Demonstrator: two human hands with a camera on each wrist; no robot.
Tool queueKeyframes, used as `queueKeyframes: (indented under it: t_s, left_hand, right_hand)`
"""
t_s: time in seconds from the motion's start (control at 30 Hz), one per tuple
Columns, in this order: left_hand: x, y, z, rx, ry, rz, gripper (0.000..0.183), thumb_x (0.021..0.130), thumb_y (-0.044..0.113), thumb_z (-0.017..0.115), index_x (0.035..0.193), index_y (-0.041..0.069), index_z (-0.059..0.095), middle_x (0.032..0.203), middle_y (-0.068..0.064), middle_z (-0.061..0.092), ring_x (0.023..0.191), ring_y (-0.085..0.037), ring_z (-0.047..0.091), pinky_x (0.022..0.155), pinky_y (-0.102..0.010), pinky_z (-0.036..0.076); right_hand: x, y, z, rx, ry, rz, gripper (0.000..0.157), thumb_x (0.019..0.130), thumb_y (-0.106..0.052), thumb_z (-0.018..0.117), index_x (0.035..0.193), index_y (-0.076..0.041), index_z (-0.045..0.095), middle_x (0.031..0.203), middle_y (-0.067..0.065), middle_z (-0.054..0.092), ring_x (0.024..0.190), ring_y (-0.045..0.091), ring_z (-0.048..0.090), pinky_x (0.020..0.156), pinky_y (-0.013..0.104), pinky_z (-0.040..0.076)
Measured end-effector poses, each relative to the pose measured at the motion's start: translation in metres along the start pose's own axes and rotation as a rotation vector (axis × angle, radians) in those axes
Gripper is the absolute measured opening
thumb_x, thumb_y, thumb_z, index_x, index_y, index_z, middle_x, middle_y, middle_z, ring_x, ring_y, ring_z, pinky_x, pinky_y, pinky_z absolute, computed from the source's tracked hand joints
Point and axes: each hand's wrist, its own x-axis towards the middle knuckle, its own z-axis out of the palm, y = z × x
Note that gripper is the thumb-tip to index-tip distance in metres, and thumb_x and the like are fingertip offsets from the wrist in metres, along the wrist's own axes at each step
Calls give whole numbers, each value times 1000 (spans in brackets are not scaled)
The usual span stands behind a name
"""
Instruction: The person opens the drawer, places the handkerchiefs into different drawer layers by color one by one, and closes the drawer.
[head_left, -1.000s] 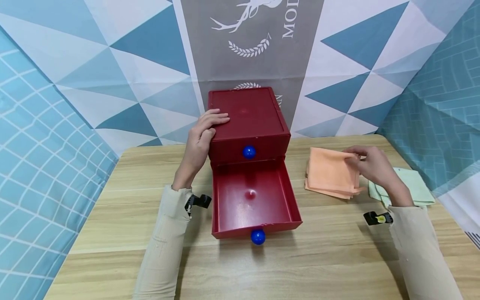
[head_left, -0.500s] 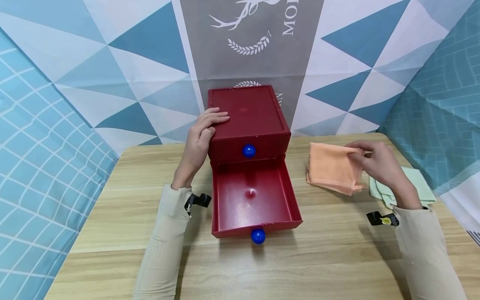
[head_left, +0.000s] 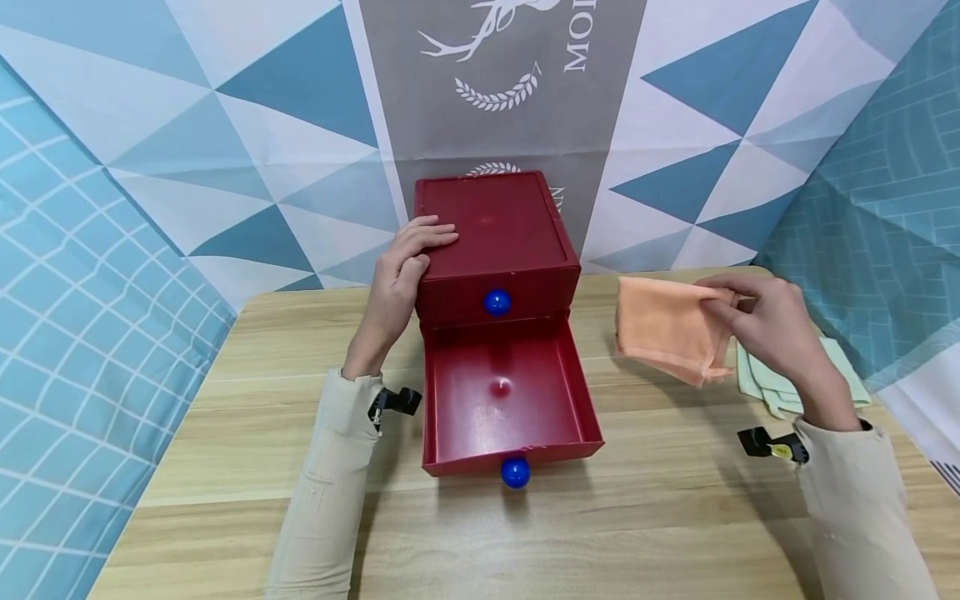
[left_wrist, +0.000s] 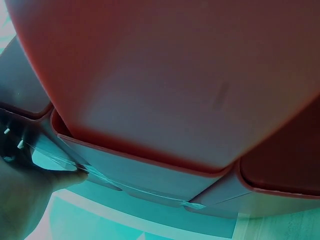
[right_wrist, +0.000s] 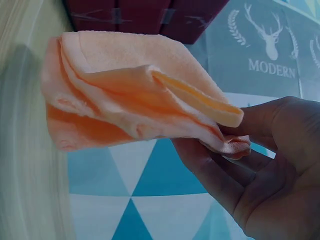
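In the head view, a dark red drawer box (head_left: pixel 491 225) with blue round knobs stands on the table. Its lower drawer (head_left: pixel 502 417) is pulled out with nothing inside, while the upper one is closed. My left hand (head_left: pixel 397 279) rests on the box's left top edge, thumb along the side. To the right, my right hand (head_left: pixel 772 325) pinches the right edge of a folded orange cloth (head_left: pixel 667 325). The right wrist view shows the cloth (right_wrist: pixel 135 90) folded in layers between thumb and fingers, held off the table. A folded light green cloth (head_left: pixel 840 371) lies partly behind my right hand.
The wooden table (head_left: pixel 247 467) runs under everything. A patterned backdrop (head_left: pixel 292 108) stands close behind the box, and blue tiled sheets flank both sides. The open drawer's front knob (head_left: pixel 515 472) sticks out toward me.
My right hand has lifted the orange cloth off the table and shifted slightly to the right. The cloth now hangs tilted from the pinch. My left hand has stayed on the box.
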Motion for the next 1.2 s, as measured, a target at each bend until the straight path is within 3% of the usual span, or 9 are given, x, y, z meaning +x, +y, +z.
queueKeyframes:
  t_s: [0.2,0.37,0.5,0.9,1.2]
  left_hand:
    - [0,-26,0,22,9,16,47,93,2,32,122,0,69,132,-13,63,138,-25,40,118,-36,24]
    - [0,-34,-1,33,4,14,48,93,9,33,123,8,71,132,-3,63,138,-17,40,118,-34,25]
    - [0,-34,-1,29,3,10,48,93,10,33,123,8,71,132,-2,63,138,-17,40,118,-35,24]
    - [0,-33,-2,39,-3,-1,48,93,10,33,125,8,70,133,-4,62,138,-16,39,117,-34,25]
    - [-2,-33,0,36,2,-1,48,93,10,34,124,7,70,133,-4,63,138,-17,40,118,-36,25]
  right_hand:
    - [-4,-11,-7,23,51,-20,21,91,-7,71,111,-3,74,99,17,69,65,-12,55,52,10,41]
    - [-8,-22,-15,32,88,-27,19,91,-12,72,109,-10,77,86,-5,68,61,-5,59,50,14,41]
    - [-13,-30,-21,46,119,-43,19,90,-11,72,108,-12,77,81,-17,64,61,-6,60,47,16,39]
    - [-25,-52,-30,120,210,-143,27,86,3,72,111,-7,77,86,-15,68,64,-4,62,58,7,43]
    - [-36,-72,-35,221,201,-224,30,82,16,68,109,3,75,88,-2,71,58,6,55,55,13,43]
